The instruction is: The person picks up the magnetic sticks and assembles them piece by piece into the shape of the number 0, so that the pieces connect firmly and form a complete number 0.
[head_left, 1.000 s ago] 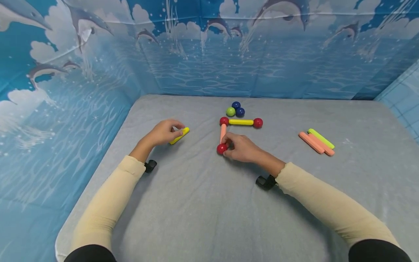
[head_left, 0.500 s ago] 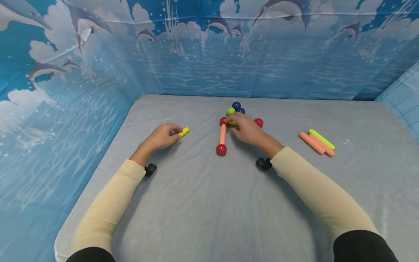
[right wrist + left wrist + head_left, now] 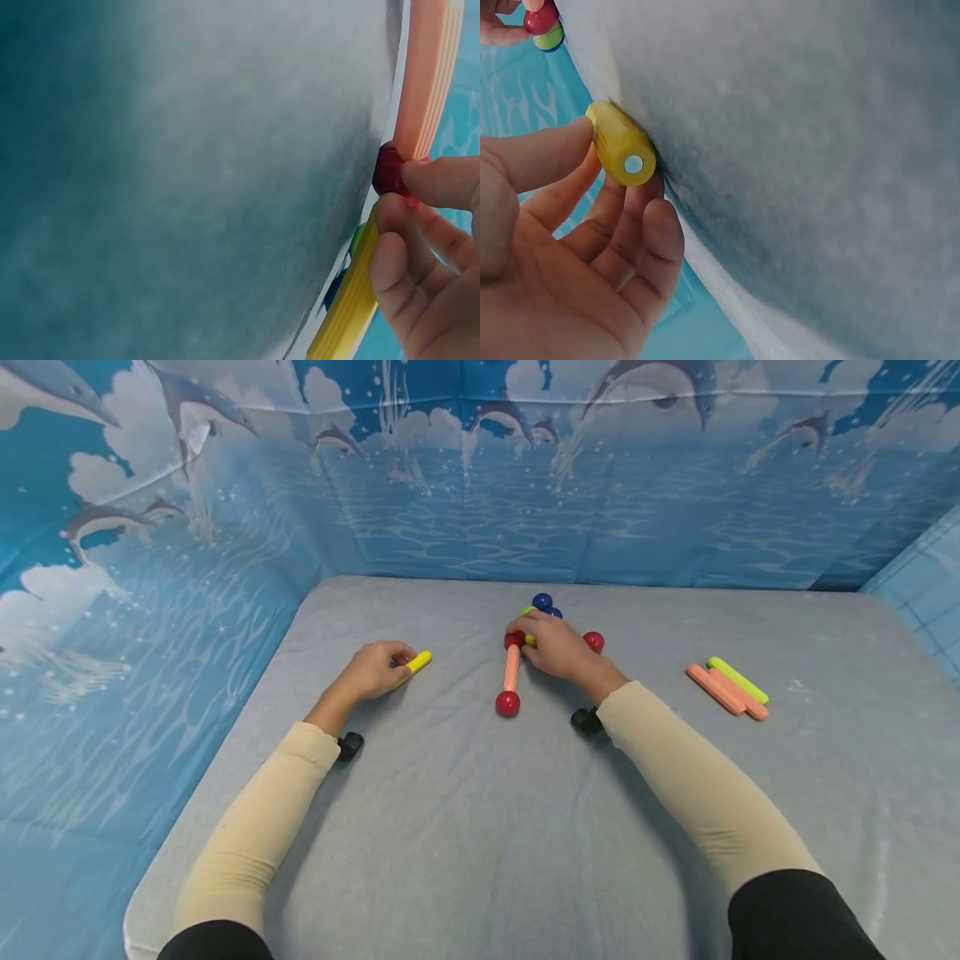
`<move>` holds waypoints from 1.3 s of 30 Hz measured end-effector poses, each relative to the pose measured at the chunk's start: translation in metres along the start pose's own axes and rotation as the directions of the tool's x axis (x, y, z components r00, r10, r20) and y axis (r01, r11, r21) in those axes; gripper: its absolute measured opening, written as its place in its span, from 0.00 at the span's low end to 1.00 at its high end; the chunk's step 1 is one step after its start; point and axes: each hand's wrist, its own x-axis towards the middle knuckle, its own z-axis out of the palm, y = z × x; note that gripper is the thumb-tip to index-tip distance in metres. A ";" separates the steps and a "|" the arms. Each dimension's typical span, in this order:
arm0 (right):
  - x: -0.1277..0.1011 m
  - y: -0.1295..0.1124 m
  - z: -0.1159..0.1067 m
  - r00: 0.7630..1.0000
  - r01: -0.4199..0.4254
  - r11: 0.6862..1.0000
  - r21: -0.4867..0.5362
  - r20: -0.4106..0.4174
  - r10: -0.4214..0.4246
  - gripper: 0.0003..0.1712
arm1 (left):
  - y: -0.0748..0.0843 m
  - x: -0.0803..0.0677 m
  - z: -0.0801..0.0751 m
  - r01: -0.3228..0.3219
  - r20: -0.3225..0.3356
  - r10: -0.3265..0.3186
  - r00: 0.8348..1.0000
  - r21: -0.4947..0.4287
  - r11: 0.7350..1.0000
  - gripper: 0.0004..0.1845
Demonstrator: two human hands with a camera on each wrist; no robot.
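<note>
My left hand [image 3: 377,670] pinches a yellow stick [image 3: 622,144] between thumb and fingers; a round silvery disc shows in its end. My right hand [image 3: 558,645] holds the red ball [image 3: 388,171] at the corner of a joined shape. From that ball an orange stick [image 3: 512,668] runs toward me to a second red ball [image 3: 507,703]. A yellow stick [image 3: 346,300] leads right, mostly hidden by the hand in the head view, to a third red ball [image 3: 594,642].
Just behind the shape sit two blue balls [image 3: 542,602] and a green ball [image 3: 527,610], partly covered by the right hand. Two orange sticks [image 3: 714,690] and a yellow-green stick [image 3: 738,680] lie on the grey cloth at the right. A blue dolphin-print curtain [image 3: 480,510] borders the table.
My right hand has left the near red ball and moved away from me to the corner ball, which it now holds. My left hand keeps its yellow stick almost in place.
</note>
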 end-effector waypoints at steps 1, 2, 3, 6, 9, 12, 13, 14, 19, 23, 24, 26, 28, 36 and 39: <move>0.001 0.000 0.000 1.000 0.003 1.000 -0.004 -0.003 -0.004 0.23 | 0.000 0.000 0.000 0.004 0.001 -0.004 1.000 0.000 1.000 0.19; 0.001 0.000 0.000 1.000 0.006 1.000 -0.008 -0.005 -0.006 0.23 | 0.000 0.000 0.000 0.007 0.002 -0.007 1.000 0.000 1.000 0.19; 0.002 -0.001 0.000 1.000 0.008 1.000 -0.016 -0.006 -0.008 0.23 | 0.001 0.000 0.000 0.010 0.004 -0.010 1.000 0.001 1.000 0.19; 0.003 -0.001 0.000 1.000 0.006 0.999 -0.034 -0.005 -0.006 0.23 | 0.002 0.000 -0.001 0.013 0.007 -0.013 1.000 -0.001 1.000 0.19; 0.005 -0.002 0.000 1.000 -0.004 0.999 -0.043 0.004 0.005 0.22 | 0.002 -0.001 -0.001 0.016 0.013 -0.016 1.000 -0.008 1.000 0.18; 0.007 -0.002 0.000 0.999 -0.031 0.999 -0.028 0.016 0.031 0.22 | 0.002 -0.001 -0.001 0.020 0.014 -0.020 1.000 -0.016 1.000 0.18; 0.008 -0.002 0.000 0.999 -0.039 0.999 -0.022 0.020 0.039 0.22 | 0.002 -0.001 -0.001 0.022 0.015 -0.022 1.000 -0.018 1.000 0.18; 0.009 -0.002 0.000 0.999 -0.046 0.999 -0.015 0.023 0.046 0.22 | 0.002 -0.001 -0.001 0.023 0.014 -0.023 1.000 -0.019 1.000 0.18; 0.012 -0.001 0.002 0.996 -0.089 0.995 0.046 0.014 0.088 0.23 | 0.001 -0.001 -0.001 0.028 0.022 -0.027 0.999 -0.022 0.999 0.18; 0.013 0.000 0.006 0.985 -0.171 0.972 0.162 0.028 0.169 0.23 | 0.001 0.000 -0.001 0.020 0.034 -0.019 0.999 -0.028 0.999 0.18; 0.013 0.000 0.007 0.980 -0.199 0.959 0.203 0.039 0.195 0.24 | 0.001 0.000 -0.001 0.021 0.038 -0.020 0.999 -0.032 0.999 0.18; 0.013 0.000 0.008 0.968 -0.249 0.926 0.284 0.067 0.240 0.24 | 0.001 0.000 -0.002 0.024 0.043 -0.022 0.999 -0.039 0.999 0.18; 0.013 0.001 0.010 0.958 -0.285 0.891 0.354 0.093 0.270 0.24 | 0.001 0.000 -0.002 0.029 0.047 -0.027 0.999 -0.044 0.999 0.18; 0.016 0.003 0.011 0.940 -0.340 0.810 0.477 0.160 0.301 0.23 | 0.002 0.001 -0.002 0.043 0.086 -0.039 0.995 -0.037 0.998 0.21; 0.017 0.003 0.012 0.935 -0.355 0.795 0.492 0.173 0.310 0.23 | 0.004 0.000 -0.001 0.042 0.087 -0.038 0.995 -0.036 0.998 0.21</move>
